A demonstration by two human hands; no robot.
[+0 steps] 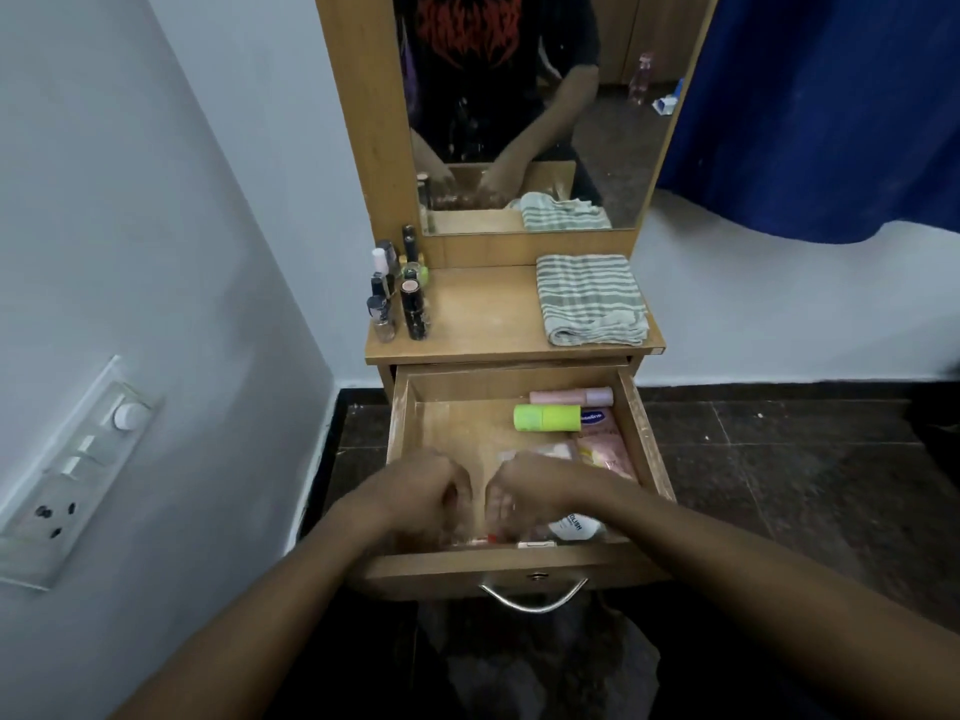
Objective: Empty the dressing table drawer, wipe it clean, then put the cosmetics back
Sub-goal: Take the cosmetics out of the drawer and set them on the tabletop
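Observation:
The wooden drawer (402, 423) of the dressing table stands pulled out. Inside lie a lime-green tube (546, 417), a pink tube (570, 396), a blue-capped jar (593, 417), pink sachets (605, 452) and a white bottle (575, 527). My left hand (415, 491) and my right hand (524, 493) reach into the drawer's front part, fingers curled over small items there. Motion blur hides what each hand grips. Several nail polish bottles and lipsticks (397, 288) stand on the tabletop's left side.
A folded green-striped cloth (589, 298) lies on the right of the tabletop (483, 314) below a mirror (524, 111). A switch panel (78, 470) is on the left wall. A blue curtain (831, 106) hangs at the right. The floor is dark tile.

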